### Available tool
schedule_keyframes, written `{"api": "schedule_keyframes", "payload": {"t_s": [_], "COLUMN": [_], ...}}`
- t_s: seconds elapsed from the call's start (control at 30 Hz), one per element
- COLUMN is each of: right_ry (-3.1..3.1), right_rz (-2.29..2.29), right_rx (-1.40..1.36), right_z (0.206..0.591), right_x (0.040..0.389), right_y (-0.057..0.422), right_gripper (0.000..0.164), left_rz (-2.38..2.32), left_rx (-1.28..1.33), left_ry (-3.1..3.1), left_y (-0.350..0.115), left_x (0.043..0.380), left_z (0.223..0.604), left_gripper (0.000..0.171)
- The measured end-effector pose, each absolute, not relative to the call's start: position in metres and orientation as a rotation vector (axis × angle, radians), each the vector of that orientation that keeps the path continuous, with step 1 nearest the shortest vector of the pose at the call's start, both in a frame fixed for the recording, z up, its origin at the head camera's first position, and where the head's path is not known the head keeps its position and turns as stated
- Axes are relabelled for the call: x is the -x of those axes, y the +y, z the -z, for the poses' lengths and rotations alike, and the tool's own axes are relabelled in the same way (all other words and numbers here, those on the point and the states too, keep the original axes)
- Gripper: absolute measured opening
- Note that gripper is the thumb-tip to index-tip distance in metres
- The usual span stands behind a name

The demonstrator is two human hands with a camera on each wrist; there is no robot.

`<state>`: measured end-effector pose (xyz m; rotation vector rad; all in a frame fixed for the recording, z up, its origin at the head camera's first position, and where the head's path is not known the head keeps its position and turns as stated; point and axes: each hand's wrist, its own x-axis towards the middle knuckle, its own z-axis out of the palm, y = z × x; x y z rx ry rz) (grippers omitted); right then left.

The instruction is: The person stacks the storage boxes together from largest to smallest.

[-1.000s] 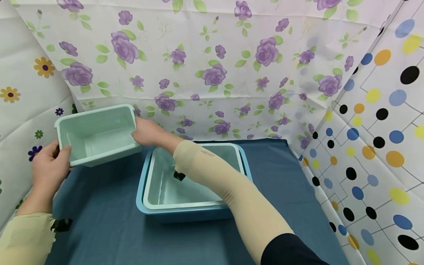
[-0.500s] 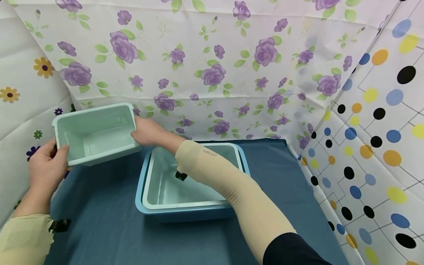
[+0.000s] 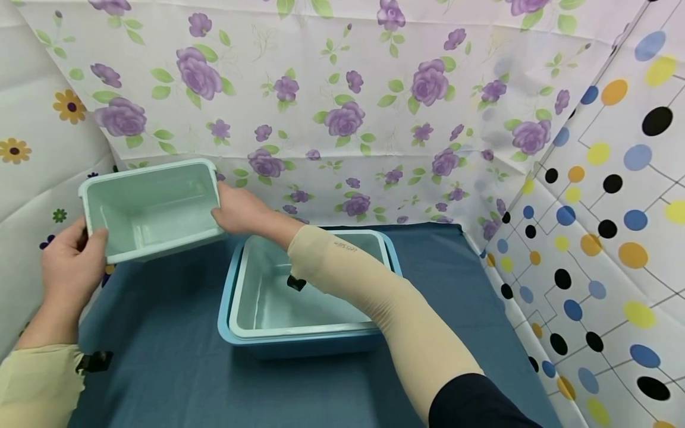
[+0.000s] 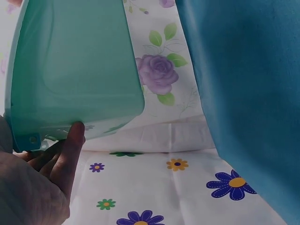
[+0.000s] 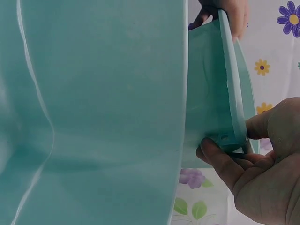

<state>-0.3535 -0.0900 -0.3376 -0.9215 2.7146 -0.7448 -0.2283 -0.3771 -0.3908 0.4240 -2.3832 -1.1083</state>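
Observation:
Both hands hold a small pale green plastic bin [image 3: 155, 199] above the left back of the table, its opening tipped toward the head camera. My left hand [image 3: 72, 261] grips its left end, thumb on the rim and fingers behind the wall. At the opposite end, my right hand [image 3: 239, 209] pinches the rim; the right wrist view shows thumb and fingers about the rim's corner [image 5: 227, 139]. Nothing lies inside the tipped bin. Below the right forearm, a larger pale green bin [image 3: 299, 330] sits nested in a blue bin [image 3: 316, 345], partly hidden by that arm.
A dark blue cloth [image 3: 171, 368] covers the table. Behind it hangs a white sheet with purple roses [image 3: 345, 119]. A dotted sheet [image 3: 605, 249] lines the right side, and a sheet with small daisies [image 3: 48, 154] lines the left, close to my left hand.
The small bin has shifted slightly left and up, its left end most. Both hands keep their grip on it. The nested bins stay in place.

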Motion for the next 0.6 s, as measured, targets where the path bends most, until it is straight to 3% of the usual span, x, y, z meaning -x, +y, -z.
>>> {"api": "schedule_keyframes", "payload": {"t_s": [0.6], "right_ry": [2.732], "right_rz": [0.727], "right_rx": [0.862], "right_z": [0.3344], "right_x": [0.3446], "right_y": [-0.0818], "right_gripper": [0.060], "left_rz": [1.089], "left_rx": [-0.437], "left_ry": [-2.392], "left_y": [-0.3670], "left_x": [0.2229], "left_z": [0.3839], "left_gripper": [0.049]}}
